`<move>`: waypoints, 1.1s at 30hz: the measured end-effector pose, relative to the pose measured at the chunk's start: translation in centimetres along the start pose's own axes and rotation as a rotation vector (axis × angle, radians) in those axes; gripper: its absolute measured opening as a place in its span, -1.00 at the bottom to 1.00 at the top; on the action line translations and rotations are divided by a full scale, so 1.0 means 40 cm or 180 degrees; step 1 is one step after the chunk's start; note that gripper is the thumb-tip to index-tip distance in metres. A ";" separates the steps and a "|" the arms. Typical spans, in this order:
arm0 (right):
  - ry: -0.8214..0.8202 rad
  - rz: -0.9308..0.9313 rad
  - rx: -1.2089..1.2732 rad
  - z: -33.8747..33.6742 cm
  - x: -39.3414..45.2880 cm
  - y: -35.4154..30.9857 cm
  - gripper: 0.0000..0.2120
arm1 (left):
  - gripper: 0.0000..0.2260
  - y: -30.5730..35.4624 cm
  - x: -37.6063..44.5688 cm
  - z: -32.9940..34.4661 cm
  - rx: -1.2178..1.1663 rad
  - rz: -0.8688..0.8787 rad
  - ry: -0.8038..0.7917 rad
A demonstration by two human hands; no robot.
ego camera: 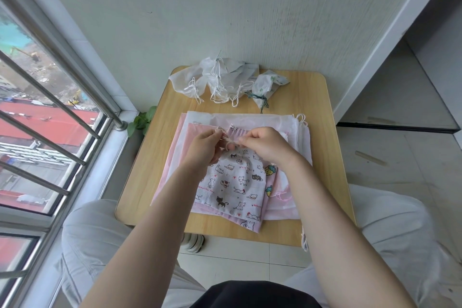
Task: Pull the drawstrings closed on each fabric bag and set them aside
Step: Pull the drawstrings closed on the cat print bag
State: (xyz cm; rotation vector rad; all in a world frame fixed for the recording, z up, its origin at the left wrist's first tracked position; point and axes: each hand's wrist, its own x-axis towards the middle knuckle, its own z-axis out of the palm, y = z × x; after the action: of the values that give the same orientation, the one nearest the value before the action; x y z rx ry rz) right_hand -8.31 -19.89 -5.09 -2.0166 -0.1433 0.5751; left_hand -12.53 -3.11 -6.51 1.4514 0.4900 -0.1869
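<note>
Cat bag (235,182) under closure, mid-surface, atop the flat pile (250,120).
Left hand (207,145) and right hand (262,144) each pinch the cord (228,144) at the gathered mouth, fingers curled tight. Fabric judged light, soft, limp; thin cord likely slips, so hold near the channel. Closed bags (220,80) lie far.

A pale textured wall (225,7) is seen behind the wooden surface (332,147). A barred window (37,117) admits daylight at the left; light tiles (400,157), possibly stone, cover the floor.
</note>
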 end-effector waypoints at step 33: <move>-0.0449 0.0009 0.0577 0.013 0.024 0.021 -0.87 | -0.87 -0.025 -0.020 0.033 0.2020 0.1716 0.0625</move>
State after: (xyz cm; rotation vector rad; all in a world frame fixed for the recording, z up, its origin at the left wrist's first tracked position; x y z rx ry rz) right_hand -7.81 -19.58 -6.34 -1.8016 -0.1672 0.7071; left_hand -13.36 -4.66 -7.00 2.1824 0.1785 0.2592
